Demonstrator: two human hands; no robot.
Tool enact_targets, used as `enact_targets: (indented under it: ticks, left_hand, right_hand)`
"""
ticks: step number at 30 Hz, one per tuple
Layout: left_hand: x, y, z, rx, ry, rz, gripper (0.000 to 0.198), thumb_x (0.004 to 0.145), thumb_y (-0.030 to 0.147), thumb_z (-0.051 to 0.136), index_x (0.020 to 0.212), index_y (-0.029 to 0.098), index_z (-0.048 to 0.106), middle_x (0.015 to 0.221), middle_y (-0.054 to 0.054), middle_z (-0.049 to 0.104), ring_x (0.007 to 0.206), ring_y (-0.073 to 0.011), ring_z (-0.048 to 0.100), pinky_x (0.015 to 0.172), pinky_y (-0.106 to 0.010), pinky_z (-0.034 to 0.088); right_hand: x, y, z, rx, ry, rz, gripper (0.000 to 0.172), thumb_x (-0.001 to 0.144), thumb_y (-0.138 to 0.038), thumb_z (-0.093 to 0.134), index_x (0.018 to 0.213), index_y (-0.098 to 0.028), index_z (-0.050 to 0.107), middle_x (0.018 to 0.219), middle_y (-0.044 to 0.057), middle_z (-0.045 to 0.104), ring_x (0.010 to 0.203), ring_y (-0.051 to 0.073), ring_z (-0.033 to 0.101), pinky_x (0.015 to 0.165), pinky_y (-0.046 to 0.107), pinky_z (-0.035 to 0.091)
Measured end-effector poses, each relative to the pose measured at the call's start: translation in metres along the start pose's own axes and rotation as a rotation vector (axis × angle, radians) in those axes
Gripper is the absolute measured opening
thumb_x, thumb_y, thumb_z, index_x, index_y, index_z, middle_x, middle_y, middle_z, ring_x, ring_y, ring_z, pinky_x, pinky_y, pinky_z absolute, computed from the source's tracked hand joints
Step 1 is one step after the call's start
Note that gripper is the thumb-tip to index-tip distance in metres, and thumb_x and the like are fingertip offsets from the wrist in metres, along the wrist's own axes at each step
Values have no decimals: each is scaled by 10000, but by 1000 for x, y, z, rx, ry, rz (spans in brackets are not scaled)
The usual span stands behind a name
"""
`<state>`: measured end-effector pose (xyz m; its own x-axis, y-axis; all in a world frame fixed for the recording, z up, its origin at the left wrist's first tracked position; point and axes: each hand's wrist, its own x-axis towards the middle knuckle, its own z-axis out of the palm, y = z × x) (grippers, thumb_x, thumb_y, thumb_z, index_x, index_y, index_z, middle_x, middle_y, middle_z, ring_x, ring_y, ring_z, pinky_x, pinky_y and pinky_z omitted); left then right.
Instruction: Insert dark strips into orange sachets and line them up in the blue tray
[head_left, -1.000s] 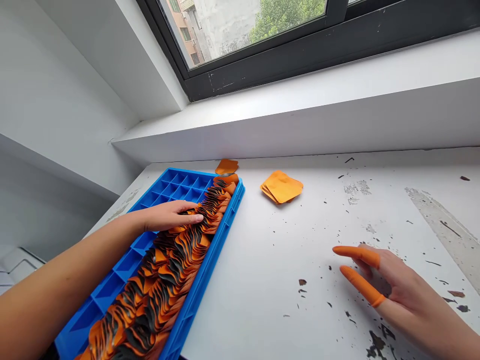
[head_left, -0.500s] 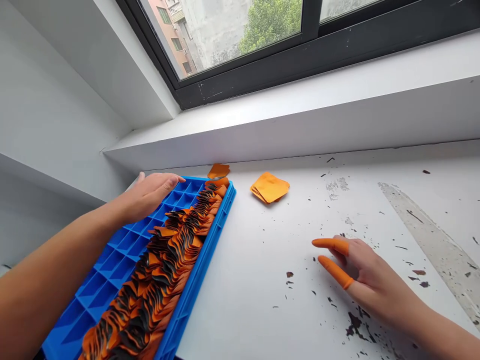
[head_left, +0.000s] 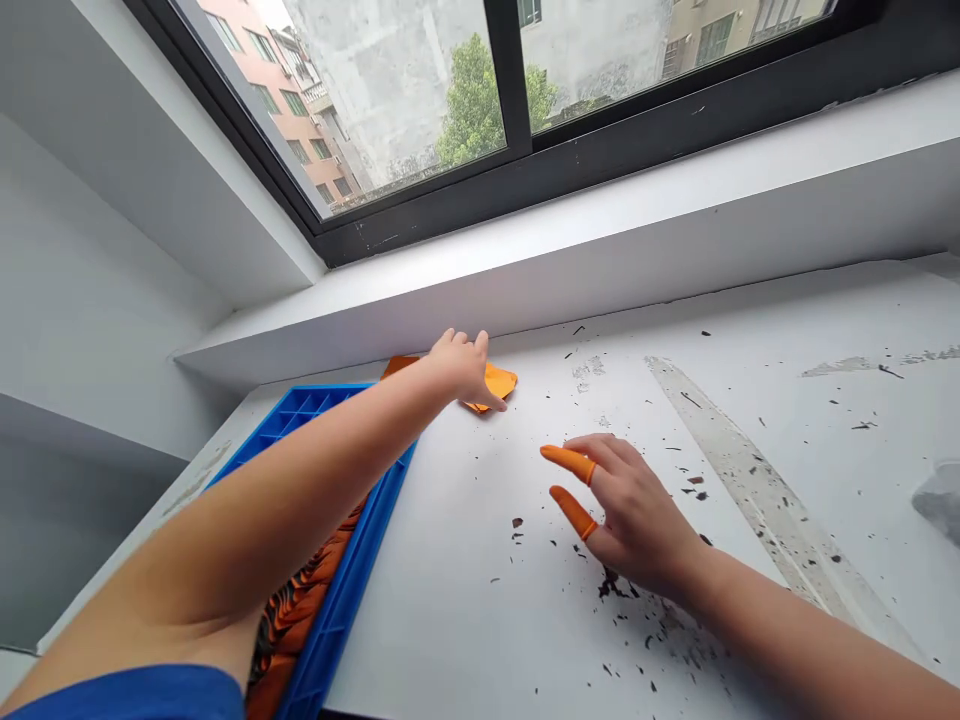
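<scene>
My left hand (head_left: 463,366) reaches over a small stack of orange square pieces (head_left: 501,381), its thumb spread from the fingers. The hand hides part of the stack, and I cannot tell if it touches. My right hand (head_left: 637,505) hovers over the white tabletop with thumb and forefinger apart and nothing between them; both wear orange finger cots (head_left: 571,463). Below my left arm lies a blue compartment tray (head_left: 375,545), with rows of orange-and-black pieces (head_left: 315,590) along its right side. The arm covers much of it.
Another orange-brown piece (head_left: 397,366) lies behind the tray's far end. Dark scraps (head_left: 615,585) are scattered over the white tabletop (head_left: 442,590). A grey worn strip (head_left: 739,465) crosses it on the right. Behind runs a white ledge (head_left: 525,270) under a black-framed window.
My left hand has moved right, from above the tray to the orange stack. The view has shifted right, and my right hand stays open over the table.
</scene>
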<state>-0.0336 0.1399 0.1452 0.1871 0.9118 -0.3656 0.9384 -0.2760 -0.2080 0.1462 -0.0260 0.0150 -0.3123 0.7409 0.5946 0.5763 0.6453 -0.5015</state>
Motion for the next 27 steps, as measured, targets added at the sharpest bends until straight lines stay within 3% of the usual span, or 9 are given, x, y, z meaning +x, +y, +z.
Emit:
enact_targets:
  ticks: [2,5,7,10,14,18,21,27]
  left_hand:
    - [14,13,11,62,-49,-37,1347,592,711,785,1609,97,150,1531,-257,446,1465,-472,290,1213,-495,207]
    - [24,19,25,68,-160,-190,1215,597,618,817,1563,141,256,1389,-270,576,1323,-471,491,1054,-504,408]
    - [26,16,30,26,-195,-263,1107,617,561,814,1523,176,307,1300,-241,645,1218,-453,586,961,-491,465]
    - [27,6,32,-46,-193,-303,1090,604,607,804,1497,204,327,1316,-214,648,1186,-432,619,910,-458,495]
    - [23,-11,29,-53,-188,-327,1246,512,686,828,1517,168,306,1411,-242,585,1220,-435,601,889,-418,514]
    - [18,-22,27,-43,-108,-280,1279,561,812,709,1550,142,252,1401,-228,599,1222,-459,591,883,-432,507]
    - [15,-25,26,-93,-77,-307,1308,541,807,733,1563,168,226,1431,-235,577,1209,-472,598,891,-460,512]
    - [14,-33,16,-133,-142,-289,1356,527,773,778,1582,162,183,1524,-251,481,1321,-461,527,969,-446,485]
  right_hand:
    - [-1,-6,0,-18,-23,-77,339,967,-177,522,1301,-179,577,1123,131,654,1023,289,583,875,481,508]
    - [-1,-14,-2,-21,-68,-140,337,960,-174,515,1287,-153,593,1114,136,657,972,287,575,843,475,499]
    - [-1,-16,-4,-27,-88,-146,342,963,-168,503,1290,-139,597,1112,139,659,933,278,563,817,465,494]
    - [0,-15,-7,-42,-116,-143,354,966,-180,499,1303,-127,594,1107,141,657,906,268,546,798,451,486]
    - [1,-10,-8,-57,-142,-139,387,967,-207,503,1338,-126,574,1099,133,650,886,256,541,803,434,472]
    - [2,-5,-7,-68,-177,-91,388,974,-223,495,1348,-148,565,1065,122,644,847,241,542,787,415,463]
    - [2,-4,-6,-64,-205,-60,410,973,-234,495,1368,-137,546,1049,126,639,851,245,542,791,425,467]
    - [2,-3,-4,-67,-258,-11,503,962,-245,524,1446,-112,476,1040,127,637,858,245,548,808,425,475]
